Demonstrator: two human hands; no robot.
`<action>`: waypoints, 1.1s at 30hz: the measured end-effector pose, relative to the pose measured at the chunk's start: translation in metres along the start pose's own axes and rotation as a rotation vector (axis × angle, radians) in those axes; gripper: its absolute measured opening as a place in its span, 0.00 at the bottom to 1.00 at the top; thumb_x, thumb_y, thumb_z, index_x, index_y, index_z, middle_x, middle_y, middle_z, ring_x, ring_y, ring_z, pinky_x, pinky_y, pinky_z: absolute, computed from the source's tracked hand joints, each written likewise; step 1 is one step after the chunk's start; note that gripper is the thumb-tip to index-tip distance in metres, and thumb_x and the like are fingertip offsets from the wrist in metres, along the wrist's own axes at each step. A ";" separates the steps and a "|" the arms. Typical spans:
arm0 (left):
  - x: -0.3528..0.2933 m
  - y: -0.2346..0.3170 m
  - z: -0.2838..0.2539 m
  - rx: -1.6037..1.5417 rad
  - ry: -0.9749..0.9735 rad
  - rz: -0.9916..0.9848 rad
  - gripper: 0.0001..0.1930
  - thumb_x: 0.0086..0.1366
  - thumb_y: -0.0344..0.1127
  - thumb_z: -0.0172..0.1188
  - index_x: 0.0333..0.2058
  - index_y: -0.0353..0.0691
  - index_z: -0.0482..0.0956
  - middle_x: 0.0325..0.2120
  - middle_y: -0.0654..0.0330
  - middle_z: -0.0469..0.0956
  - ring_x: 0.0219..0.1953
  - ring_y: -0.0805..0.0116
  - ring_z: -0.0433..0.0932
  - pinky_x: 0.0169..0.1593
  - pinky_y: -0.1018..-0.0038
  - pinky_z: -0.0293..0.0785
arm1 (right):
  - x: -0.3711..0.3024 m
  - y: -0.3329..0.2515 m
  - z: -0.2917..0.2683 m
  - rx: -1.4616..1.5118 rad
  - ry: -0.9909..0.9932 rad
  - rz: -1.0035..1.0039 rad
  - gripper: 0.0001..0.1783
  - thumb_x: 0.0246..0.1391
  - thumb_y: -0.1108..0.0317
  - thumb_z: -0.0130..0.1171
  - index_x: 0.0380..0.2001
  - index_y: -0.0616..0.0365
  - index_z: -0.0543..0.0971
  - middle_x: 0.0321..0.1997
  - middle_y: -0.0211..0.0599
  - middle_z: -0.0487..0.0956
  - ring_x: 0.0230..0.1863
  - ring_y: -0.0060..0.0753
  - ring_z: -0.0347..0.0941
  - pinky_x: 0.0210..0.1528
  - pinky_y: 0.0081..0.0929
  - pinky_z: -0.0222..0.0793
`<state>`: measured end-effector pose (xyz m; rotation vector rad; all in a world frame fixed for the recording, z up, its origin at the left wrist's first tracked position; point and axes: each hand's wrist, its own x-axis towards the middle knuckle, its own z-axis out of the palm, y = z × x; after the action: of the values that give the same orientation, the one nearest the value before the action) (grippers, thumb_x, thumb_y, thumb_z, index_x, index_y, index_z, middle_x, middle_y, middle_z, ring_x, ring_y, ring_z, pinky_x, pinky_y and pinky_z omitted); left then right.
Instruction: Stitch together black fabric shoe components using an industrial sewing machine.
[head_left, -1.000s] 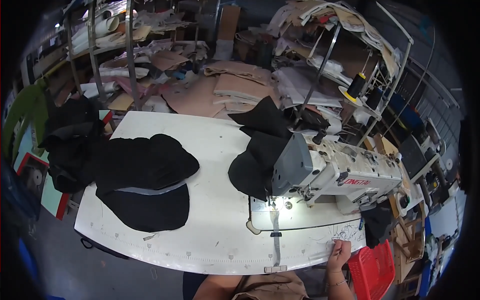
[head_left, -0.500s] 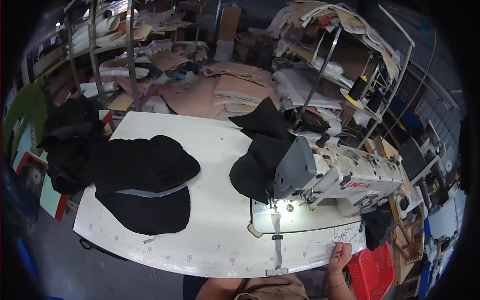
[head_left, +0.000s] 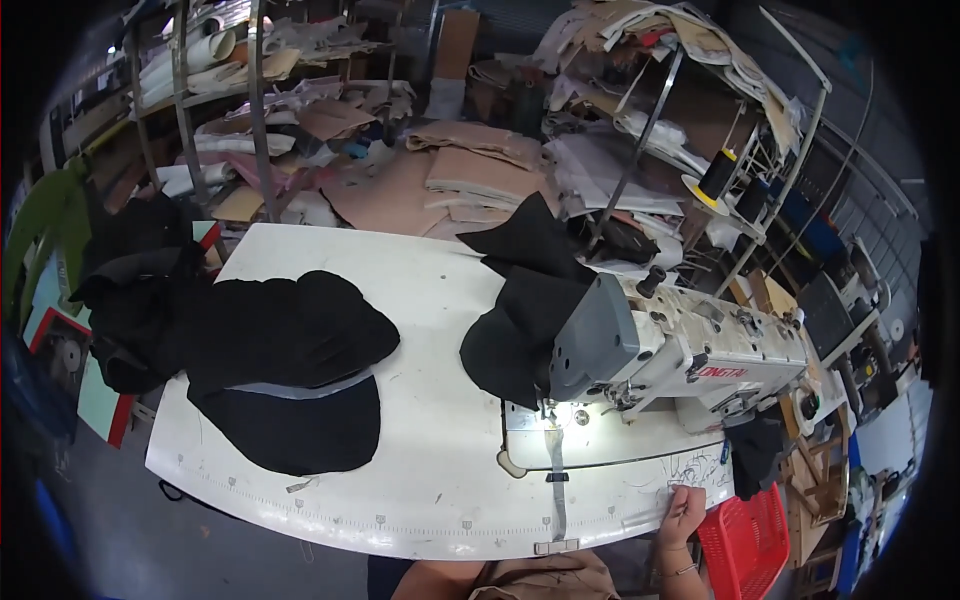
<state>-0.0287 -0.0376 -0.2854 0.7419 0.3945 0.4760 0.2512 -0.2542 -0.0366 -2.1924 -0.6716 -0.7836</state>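
My right hand point(head_left: 683, 512) rests at the front right edge of the white sewing table point(head_left: 440, 420), its fingers closed in a pinch. Whatever it holds, if anything, is too small to make out. Loose dark thread ends point(head_left: 695, 467) lie just beyond the fingertips. My left hand is out of view. The sewing machine point(head_left: 710, 350) stands on the right of the table, with its lamp lighting the needle area. Black fabric pieces point(head_left: 515, 330) lie behind and left of the needle. A grey strip point(head_left: 558, 505) runs from the needle area to the front edge.
A heap of black fabric point(head_left: 270, 325) covers the table's left side and hangs over its edge. Below my right hand stands a red plastic basket point(head_left: 745, 545). A thread cone point(head_left: 716, 175) sits behind the machine. Shelves with folded material point(head_left: 490, 180) fill the back.
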 end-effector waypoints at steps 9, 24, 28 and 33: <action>-0.011 -0.019 -0.004 0.064 0.005 -0.024 0.19 0.65 0.34 0.52 0.53 0.35 0.68 0.49 0.53 0.73 0.51 0.64 0.71 0.54 0.69 0.67 | -0.001 -0.001 -0.001 -0.015 -0.001 -0.002 0.14 0.60 0.66 0.49 0.24 0.63 0.74 0.23 0.41 0.70 0.26 0.40 0.65 0.31 0.29 0.62; 0.081 0.035 0.089 0.290 0.004 0.018 0.18 0.64 0.33 0.52 0.52 0.35 0.69 0.48 0.53 0.74 0.50 0.65 0.72 0.53 0.70 0.67 | 0.000 -0.005 0.004 0.062 0.066 -0.047 0.07 0.53 0.69 0.53 0.24 0.59 0.76 0.24 0.38 0.73 0.28 0.41 0.67 0.32 0.32 0.63; 0.043 0.047 0.087 0.686 -0.115 -0.085 0.17 0.64 0.34 0.54 0.50 0.35 0.71 0.44 0.54 0.77 0.45 0.67 0.74 0.50 0.72 0.69 | 0.009 -0.013 0.002 -0.003 -0.013 -0.041 0.05 0.44 0.66 0.58 0.26 0.53 0.78 0.25 0.36 0.74 0.30 0.43 0.68 0.34 0.35 0.63; -0.016 0.208 0.152 1.314 -0.654 -0.270 0.14 0.63 0.37 0.56 0.45 0.39 0.76 0.35 0.60 0.81 0.36 0.73 0.78 0.43 0.75 0.73 | 0.023 -0.011 -0.005 -0.104 -0.271 0.128 0.11 0.36 0.65 0.63 0.29 0.49 0.79 0.25 0.33 0.75 0.33 0.43 0.69 0.38 0.38 0.62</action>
<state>-0.0226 0.0039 -0.0303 2.0034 0.1355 -0.3840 0.2583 -0.2463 -0.0127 -2.4365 -0.6255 -0.4691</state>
